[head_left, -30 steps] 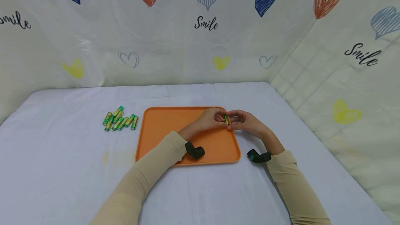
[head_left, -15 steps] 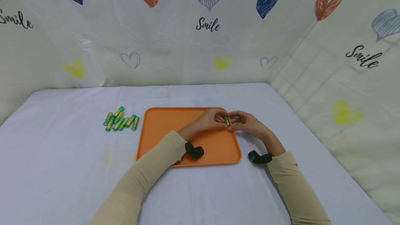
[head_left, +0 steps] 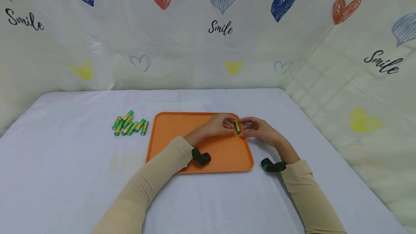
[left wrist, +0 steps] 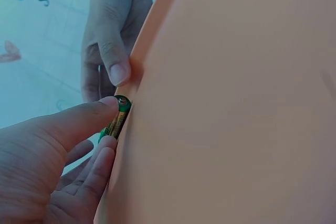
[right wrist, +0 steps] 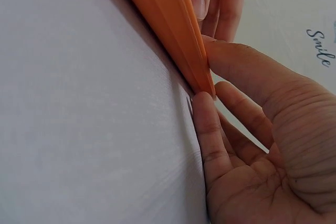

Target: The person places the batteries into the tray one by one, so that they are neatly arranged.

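Observation:
In the head view my left hand (head_left: 217, 125) is at the right side of the orange tray (head_left: 195, 154). It pinches a green and gold battery (head_left: 237, 127) between thumb and fingers. From the left wrist, the battery (left wrist: 118, 115) appears tilted right against the tray's rim, one end facing me. My right hand (head_left: 260, 130) comes to the same edge from outside. Its thumb reaches over the rim while a fingertip (right wrist: 205, 108) lies at the outer side, so it grips the tray there. The right wrist view hides the battery behind the rim.
Several more green and gold batteries (head_left: 128, 122) lie in a loose cluster on the white cloth (head_left: 65, 161), left of the tray. Behind the table hangs a pale curtain (head_left: 185, 46) printed with hearts. A dark wrist device (head_left: 200, 157) overlaps the tray in the head view.
The head view has shifted slightly, so the table scene sits a little further right. Both hands stay at the tray's right edge, and the battery between them now shows somewhat more fully.

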A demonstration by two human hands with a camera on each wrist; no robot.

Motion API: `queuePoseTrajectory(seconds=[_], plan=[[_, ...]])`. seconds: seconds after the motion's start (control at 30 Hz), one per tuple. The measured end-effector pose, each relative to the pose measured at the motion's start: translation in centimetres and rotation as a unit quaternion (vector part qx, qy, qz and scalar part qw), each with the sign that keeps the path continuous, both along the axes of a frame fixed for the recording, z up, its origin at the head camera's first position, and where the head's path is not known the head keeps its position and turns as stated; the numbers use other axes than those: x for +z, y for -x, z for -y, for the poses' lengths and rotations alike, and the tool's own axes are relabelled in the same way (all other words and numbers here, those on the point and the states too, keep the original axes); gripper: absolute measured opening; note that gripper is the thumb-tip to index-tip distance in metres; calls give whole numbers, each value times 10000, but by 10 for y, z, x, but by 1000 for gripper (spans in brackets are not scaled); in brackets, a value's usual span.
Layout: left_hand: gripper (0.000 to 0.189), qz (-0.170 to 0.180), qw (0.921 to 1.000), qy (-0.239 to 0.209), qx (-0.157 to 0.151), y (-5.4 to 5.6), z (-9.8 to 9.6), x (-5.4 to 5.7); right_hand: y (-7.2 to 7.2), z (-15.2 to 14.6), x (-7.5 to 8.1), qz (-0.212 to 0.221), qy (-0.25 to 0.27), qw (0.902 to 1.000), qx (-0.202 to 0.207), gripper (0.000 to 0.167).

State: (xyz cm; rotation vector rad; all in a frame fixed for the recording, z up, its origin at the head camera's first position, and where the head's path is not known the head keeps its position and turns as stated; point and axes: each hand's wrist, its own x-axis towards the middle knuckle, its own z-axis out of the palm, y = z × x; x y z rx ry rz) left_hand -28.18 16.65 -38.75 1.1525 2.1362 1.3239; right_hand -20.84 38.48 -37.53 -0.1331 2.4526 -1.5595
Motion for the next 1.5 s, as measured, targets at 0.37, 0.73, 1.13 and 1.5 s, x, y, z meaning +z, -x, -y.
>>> queuePoseTrajectory(seconds=[0.37,0.73,1.13,1.5], plan=[[48,21,9998,-184,33,-5,9,9,-3,0,2,6,-29,10000,-39,60],[44,-157,9984,-540,-57,-8,24,23,-2,-1,0,60,-185,9998,-89,61],[44,-344,9965,-735,-185,-10,48,26,-4,1,-2,67,-466,9988,-160,62],[37,-687,9930,-961,21,-6,81,26,-3,4,0,-23,-359,9993,-57,61]])
